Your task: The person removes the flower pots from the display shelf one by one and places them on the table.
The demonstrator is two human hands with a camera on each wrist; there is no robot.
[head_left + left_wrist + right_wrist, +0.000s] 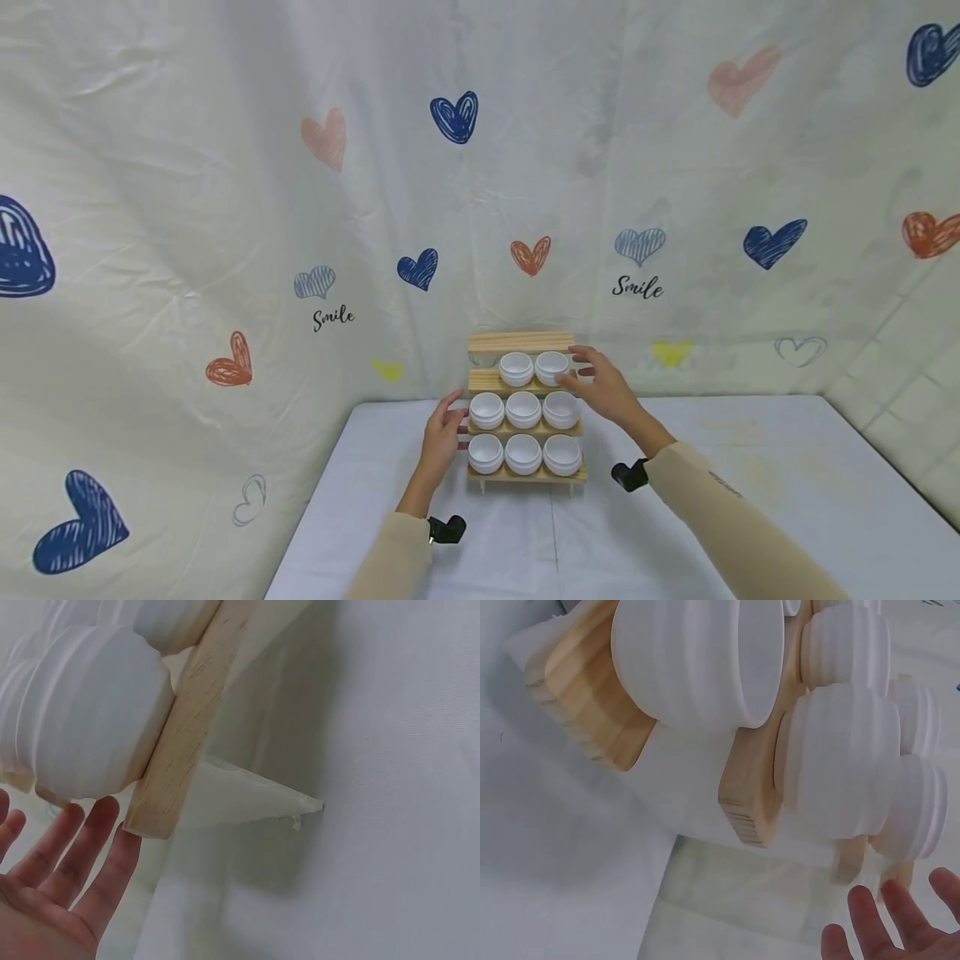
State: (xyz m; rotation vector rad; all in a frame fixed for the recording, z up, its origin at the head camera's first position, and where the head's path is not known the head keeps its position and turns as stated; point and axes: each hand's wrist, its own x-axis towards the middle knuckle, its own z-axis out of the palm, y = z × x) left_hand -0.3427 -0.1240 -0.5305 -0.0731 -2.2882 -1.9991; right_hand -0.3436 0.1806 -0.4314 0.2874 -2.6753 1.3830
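A tiered wooden stand (521,341) carries small white cups. Two cups are on its upper occupied shelf, with a white cup (552,367) at the right; three more are on each of the two shelves below. My left hand (441,433) is beside the stand's left side, fingers extended, fingertips right at the shelf end (154,817) in the left wrist view. Around the right end of the upper row is my right hand (603,387), its thumb overlapping that cup's edge in the head view. The right wrist view has its fingers (866,915) spread near the shelf ends.
The stand is on a white-covered table (712,500), close to a pale curtain (555,183) printed with hearts. The stand's topmost board bears no cup. A clear pointed leg (255,795) shows under the lowest shelf. Each wrist wears a black device.
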